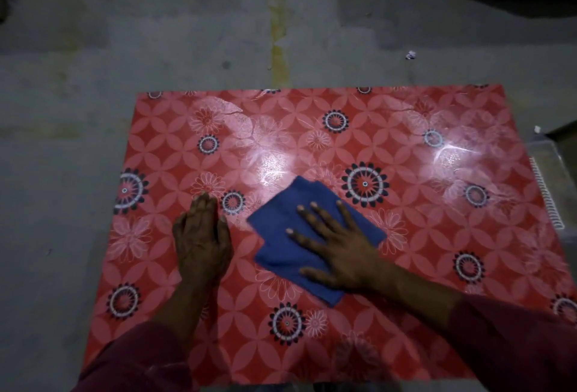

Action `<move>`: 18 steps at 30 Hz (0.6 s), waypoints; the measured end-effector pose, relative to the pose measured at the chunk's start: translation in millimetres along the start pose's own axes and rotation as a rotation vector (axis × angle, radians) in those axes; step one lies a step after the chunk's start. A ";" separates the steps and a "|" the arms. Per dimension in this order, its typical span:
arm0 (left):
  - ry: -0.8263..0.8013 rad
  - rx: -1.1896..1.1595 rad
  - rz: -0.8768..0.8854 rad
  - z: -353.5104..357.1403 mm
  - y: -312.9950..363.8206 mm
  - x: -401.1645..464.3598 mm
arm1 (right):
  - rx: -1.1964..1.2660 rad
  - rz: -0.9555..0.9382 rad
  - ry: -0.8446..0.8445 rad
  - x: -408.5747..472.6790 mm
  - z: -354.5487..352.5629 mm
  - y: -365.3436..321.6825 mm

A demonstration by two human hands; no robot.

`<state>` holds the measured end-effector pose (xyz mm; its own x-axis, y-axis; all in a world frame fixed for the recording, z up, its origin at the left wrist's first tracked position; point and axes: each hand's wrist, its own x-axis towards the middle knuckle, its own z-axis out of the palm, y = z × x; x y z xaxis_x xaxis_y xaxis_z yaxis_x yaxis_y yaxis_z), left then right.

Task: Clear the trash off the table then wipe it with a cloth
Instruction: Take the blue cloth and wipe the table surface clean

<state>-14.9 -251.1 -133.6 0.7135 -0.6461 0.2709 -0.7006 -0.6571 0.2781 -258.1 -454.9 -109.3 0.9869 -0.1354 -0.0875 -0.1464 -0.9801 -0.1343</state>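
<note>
Your right hand presses the folded blue cloth with fingers spread flat; left hand braces, fingers straight, on the red floral table. Sweep overlapping strokes outward.

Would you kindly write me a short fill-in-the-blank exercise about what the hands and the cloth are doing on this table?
1. The right hand presses flat on a folded cloth whose colour is ____.
2. The left hand rests with straight fingers directly on the ____, beside the cloth.
3. The table's cover is mainly ____ with a flower pattern.
4. A small crumpled scrap lies on the ____, beyond the table's far edge.

Missing words: blue; table; red; floor
</note>
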 end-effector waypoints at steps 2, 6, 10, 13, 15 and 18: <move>-0.050 -0.005 -0.029 -2.1 1.6 2.6 | -0.034 0.097 -0.011 -9.3 -1.0 37.2; -0.096 -0.002 -0.060 -5.5 3.9 4.1 | -0.019 0.468 -0.028 23.6 -9.1 93.4; -0.107 -0.034 -0.129 -12.5 11.1 14.6 | 0.088 0.755 0.029 94.8 -14.5 94.5; -0.065 0.015 -0.129 -15.0 17.6 37.4 | 0.089 0.696 0.076 127.1 -13.1 57.1; -0.036 0.043 -0.134 -10.7 16.5 49.2 | 0.059 0.498 0.081 126.5 -7.2 19.0; -0.040 0.112 -0.150 2.2 6.9 54.1 | 0.060 0.198 0.055 100.9 0.8 -18.2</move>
<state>18.9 -291.5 -119.0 0.8109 -0.5511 0.1967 -0.5837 -0.7850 0.2073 -155.9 -450.6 -116.5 0.9405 -0.3337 -0.0645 -0.3399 -0.9234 -0.1785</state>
